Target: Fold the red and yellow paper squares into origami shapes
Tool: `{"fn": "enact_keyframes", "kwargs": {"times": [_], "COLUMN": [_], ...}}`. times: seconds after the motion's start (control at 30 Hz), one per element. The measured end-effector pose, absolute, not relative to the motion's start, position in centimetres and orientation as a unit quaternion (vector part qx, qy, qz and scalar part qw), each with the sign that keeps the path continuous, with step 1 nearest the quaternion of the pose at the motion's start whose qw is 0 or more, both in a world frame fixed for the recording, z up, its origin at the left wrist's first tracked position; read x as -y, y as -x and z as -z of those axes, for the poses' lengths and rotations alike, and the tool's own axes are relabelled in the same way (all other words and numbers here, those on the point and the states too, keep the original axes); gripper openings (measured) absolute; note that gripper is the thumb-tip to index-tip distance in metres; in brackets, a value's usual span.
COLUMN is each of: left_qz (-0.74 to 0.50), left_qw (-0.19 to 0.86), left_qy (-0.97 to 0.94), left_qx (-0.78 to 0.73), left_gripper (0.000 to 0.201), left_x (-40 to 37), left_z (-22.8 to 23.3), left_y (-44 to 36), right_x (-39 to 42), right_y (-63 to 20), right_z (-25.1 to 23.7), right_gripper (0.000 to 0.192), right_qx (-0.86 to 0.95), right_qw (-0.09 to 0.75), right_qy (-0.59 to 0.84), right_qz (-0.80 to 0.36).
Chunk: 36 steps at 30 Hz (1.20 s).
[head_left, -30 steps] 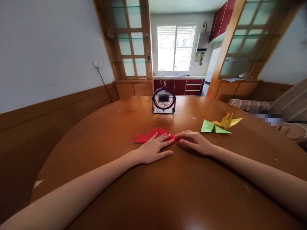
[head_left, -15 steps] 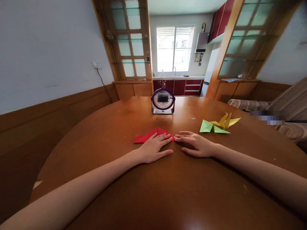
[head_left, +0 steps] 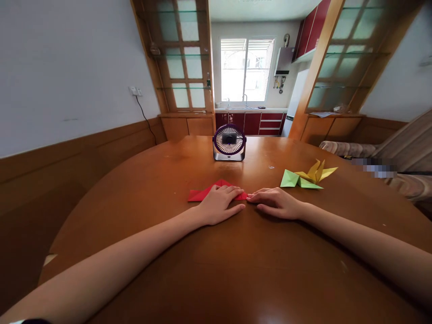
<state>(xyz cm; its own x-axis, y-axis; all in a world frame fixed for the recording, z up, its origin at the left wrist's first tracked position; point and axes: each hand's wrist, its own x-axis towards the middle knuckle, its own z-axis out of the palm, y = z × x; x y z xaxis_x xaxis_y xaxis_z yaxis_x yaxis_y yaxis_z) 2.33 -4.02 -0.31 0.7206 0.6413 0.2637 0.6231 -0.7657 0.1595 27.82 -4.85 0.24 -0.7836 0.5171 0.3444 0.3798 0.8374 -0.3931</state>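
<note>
Paper point(head_left: 200, 195), red, folded, long axis left-right, partly beneath flat, ungripping left hand point(head_left: 218, 204); right hand point(head_left: 275, 202) unclenched, fingertips at right end.

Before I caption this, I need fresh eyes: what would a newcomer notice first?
Probably the red folded paper, partly beneath the left hand, with the right hand at its tip. Beyond stands a purple-rimmed fan; to the right lie a green folded paper and a yellow one.

The wooden tabletop point(head_left: 216, 270) is showing a smooth finish (glossy, reflecting light). The red piece point(head_left: 199, 196), green piece point(head_left: 289, 179) and yellow piece point(head_left: 315, 173) are presenting matt paper; the fan stand point(head_left: 228, 157) is appearing metallic.
</note>
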Motion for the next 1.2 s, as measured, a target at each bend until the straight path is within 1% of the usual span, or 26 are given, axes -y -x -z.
{"fn": "enact_keyframes", "kwargs": {"times": [0.1,0.27,0.37,0.47,0.67,1.03,1.2], "left_qz": [-0.142,-0.120,-0.116,-0.121,-0.119,-0.138,-0.133], "left_qw": [0.008,-0.014,-0.017,-0.017,-0.044,-0.047,-0.048], "left_qy": [-0.933,-0.936,-0.935,-0.932,-0.929,-0.916,-0.899], "left_qx": [-0.330,-0.330,-0.335,-0.341,-0.348,-0.375,-0.415], "left_gripper": [0.056,0.060,0.061,0.065,0.077,0.061,0.060], "left_x": [3.8,3.6,3.6,3.8,4.3,4.3,3.6], "left_z": [0.4,0.4,0.3,0.3,0.5,1.2,1.4], "left_y": [-2.7,-2.8,-2.9,-3.4,-4.1,-4.0,-2.4], "right_x": [4.7,4.8,4.9,5.1,5.0,5.1,5.0], "right_y": [-27.7,-27.5,-27.5,-27.6,-27.5,-27.5,-27.6], "right_z": [0.1,0.8,0.7,0.4,0.4,0.4,0.4], "right_gripper": [0.031,0.028,0.025,0.024,0.023,0.022,0.020], "right_qx": [0.933,0.924,0.915,0.917,0.922,0.925,0.930], "right_qw": [0.232,0.287,0.312,0.316,0.306,0.304,0.299], "right_qy": [0.236,0.243,0.248,0.237,0.232,0.226,0.213], "right_qz": [-0.139,-0.076,-0.064,-0.060,-0.045,-0.020,-0.013]}}
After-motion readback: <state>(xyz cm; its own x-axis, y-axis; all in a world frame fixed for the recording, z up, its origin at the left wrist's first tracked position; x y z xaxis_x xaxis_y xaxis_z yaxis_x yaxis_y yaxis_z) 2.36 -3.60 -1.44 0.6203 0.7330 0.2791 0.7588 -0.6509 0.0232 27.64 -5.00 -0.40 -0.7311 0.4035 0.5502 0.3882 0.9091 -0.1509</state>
